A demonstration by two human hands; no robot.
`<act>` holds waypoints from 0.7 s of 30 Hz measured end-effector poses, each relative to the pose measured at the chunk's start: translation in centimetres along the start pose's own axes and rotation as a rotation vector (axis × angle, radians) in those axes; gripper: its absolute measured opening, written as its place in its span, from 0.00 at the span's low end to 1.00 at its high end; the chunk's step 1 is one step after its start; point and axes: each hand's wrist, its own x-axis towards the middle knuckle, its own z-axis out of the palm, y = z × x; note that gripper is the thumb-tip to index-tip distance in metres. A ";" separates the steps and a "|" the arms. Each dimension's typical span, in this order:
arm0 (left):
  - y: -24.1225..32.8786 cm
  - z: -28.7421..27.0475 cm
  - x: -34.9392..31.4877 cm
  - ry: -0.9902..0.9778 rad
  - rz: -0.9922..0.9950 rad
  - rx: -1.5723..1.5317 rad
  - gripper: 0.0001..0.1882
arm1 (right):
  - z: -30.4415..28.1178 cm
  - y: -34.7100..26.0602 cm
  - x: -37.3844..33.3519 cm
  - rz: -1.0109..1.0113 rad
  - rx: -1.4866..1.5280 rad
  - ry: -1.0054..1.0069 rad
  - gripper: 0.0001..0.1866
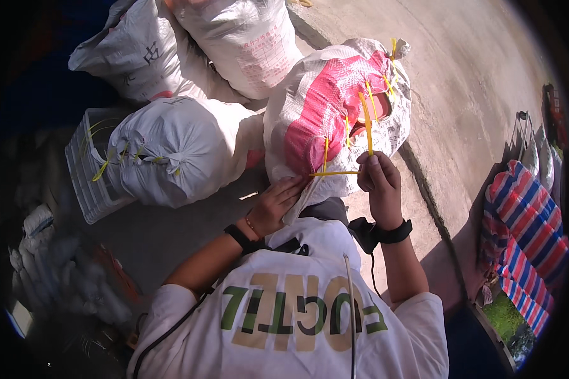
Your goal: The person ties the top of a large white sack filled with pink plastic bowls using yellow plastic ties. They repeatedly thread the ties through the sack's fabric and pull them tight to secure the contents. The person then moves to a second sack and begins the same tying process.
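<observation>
A full woven sack [305, 132], white with a wide pink-red band, stands in front of me. Several yellow ties [373, 104] lace its mouth together, and reddish contents show through a gap. At the sack's near corner, my left hand [275, 205] has its fingers closed on the gathered sack edge. My right hand [380, 180] pinches a yellow plastic tie [368, 129] between thumb and fingers. One length of yellow strip points up from the right hand; another runs level from it to the sack corner beside my left fingertips. Whether these are one tie, I cannot tell.
A second tied white sack [177, 148] leans on a clear plastic crate [91, 183] at the left. Two more white sacks [136, 54] [243, 41] stand behind. Red, white and blue striped bags [525, 221] lie at the right. A groove [423, 189] crosses the concrete floor.
</observation>
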 end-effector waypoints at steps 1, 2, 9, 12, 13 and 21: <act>-0.1 -0.1 -0.3 0.020 0.013 -0.005 0.21 | -0.1 0.5 -0.4 -0.007 -0.021 0.047 0.14; -0.3 0.0 -0.1 0.021 0.041 0.048 0.19 | -0.2 1.1 -0.8 -0.014 -0.042 0.092 0.14; -0.6 2.2 3.8 0.053 0.020 0.133 0.12 | -0.4 9.4 -0.3 0.029 -0.006 0.339 0.14; -0.1 2.5 4.1 0.119 0.054 0.134 0.12 | -1.1 11.0 1.0 0.022 -0.008 0.391 0.15; -0.1 2.6 4.5 0.117 0.050 0.124 0.13 | -1.7 11.3 1.4 0.036 0.002 0.380 0.15; -1.2 4.2 5.5 0.144 0.066 0.221 0.16 | -2.6 12.3 1.6 0.062 -0.069 0.271 0.14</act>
